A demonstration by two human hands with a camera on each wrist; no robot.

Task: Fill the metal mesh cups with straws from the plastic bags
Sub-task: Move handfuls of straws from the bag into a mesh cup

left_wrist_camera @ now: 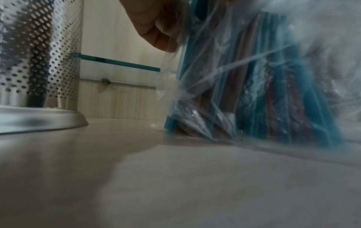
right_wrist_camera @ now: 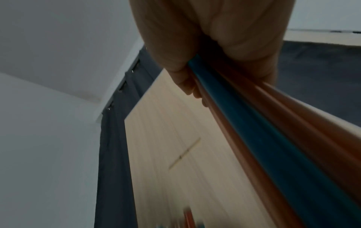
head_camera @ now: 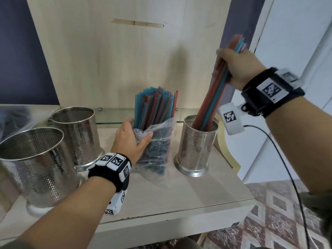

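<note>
A clear plastic bag (head_camera: 158, 141) of blue and red straws (head_camera: 154, 106) stands upright mid-shelf. My left hand (head_camera: 133, 139) grips the bag at its bunched mouth; the left wrist view shows the bag (left_wrist_camera: 254, 84) close up, with fingers (left_wrist_camera: 154, 30) curled on the plastic. My right hand (head_camera: 237, 67) grips a bundle of red and blue straws (head_camera: 212, 106) by its upper part. The bundle's lower ends sit inside the right metal mesh cup (head_camera: 197, 146). In the right wrist view the bundle (right_wrist_camera: 263, 138) runs down from my fist (right_wrist_camera: 215, 38).
Two more mesh cups stand at the left, one behind (head_camera: 77, 133) and one at the front (head_camera: 34, 166). A further plastic bag (head_camera: 12, 119) lies at the far left. The shelf (head_camera: 179, 198) ends just right of the filled cup. A cable (head_camera: 287, 168) hangs from my right wrist.
</note>
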